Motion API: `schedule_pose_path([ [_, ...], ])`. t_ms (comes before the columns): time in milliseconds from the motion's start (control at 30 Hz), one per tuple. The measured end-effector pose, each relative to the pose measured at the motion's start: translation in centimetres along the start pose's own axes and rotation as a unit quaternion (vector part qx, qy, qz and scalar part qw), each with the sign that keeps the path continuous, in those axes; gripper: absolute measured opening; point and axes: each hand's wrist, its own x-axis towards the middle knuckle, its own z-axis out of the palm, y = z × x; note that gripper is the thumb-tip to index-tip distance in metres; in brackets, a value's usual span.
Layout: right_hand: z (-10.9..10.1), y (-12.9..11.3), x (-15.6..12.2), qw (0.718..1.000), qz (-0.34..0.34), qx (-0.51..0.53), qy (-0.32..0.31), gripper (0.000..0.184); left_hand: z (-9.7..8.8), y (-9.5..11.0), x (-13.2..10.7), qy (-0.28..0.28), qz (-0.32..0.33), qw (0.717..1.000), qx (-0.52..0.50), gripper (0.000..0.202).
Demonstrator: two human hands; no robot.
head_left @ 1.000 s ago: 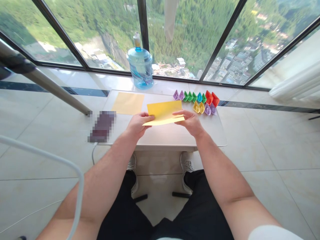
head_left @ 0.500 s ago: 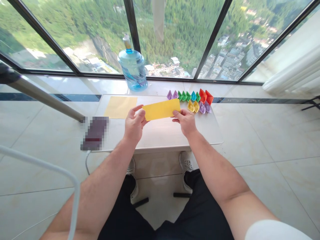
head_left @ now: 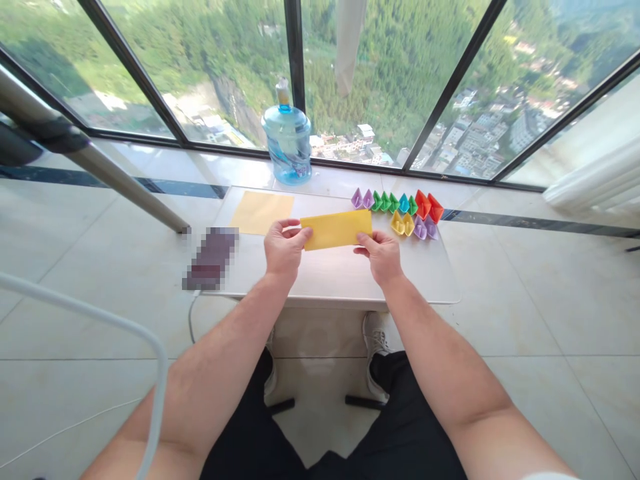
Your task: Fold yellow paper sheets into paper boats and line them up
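My L hand (head_left: 284, 249) + R hand (head_left: 385, 257) pinch yellow paper (head_left: 337, 231) by ends over worktop (head_left: 333, 283); paper boats (head_left: 403, 203) nr far R corner.

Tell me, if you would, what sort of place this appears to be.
Probably a room high up in a building, perhaps a home: windows look down on rooftops and trees, what looks like a curtain hangs at the right, and a blue jug stands near the glass.
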Motion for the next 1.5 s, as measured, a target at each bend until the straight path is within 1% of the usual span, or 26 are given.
schedule_pose_path([
  [67, 0.00, 0.03, -0.05, 1.000, 0.002, -0.001, 0.001, 0.032, 0.00, 0.02, 0.02, -0.008, -0.011, 1.000, -0.011, 0.051],
  [267, -0.09, 0.01, -0.10, 1.000, 0.003, -0.009, 0.001, 0.033, 0.12, -0.23, 0.10, 0.000, -0.013, 1.000, -0.025, 0.039],
  [633, -0.13, 0.14, -0.04, 1.000, 0.001, -0.007, 0.004, 0.034, 0.18, -0.19, 0.05, 0.002, -0.015, 1.000, -0.018, 0.037],
  [900, -0.20, 0.19, 0.06, 1.000, -0.002, -0.014, 0.002, 0.035, 0.16, -0.16, 0.03, 0.004, -0.023, 1.000, -0.011, 0.041],
  [1200, -0.20, 0.24, 0.07, 1.000, -0.001, -0.006, 0.002, 0.035, 0.27, 0.33, -0.16, 0.010, -0.019, 1.000, -0.011, 0.036],
  [1367, -0.07, 0.33, -0.06, 1.000, 0.001, -0.011, 0.002, 0.036, 0.26, 0.13, -0.22, 0.011, -0.018, 1.000, -0.007, 0.037],
  [1500, -0.30, 0.39, 0.29, 1.000, 0.001, -0.026, 0.004, 0.036, 0.04, 0.27, 0.17, 0.007, -0.005, 1.000, -0.003, 0.036],
])
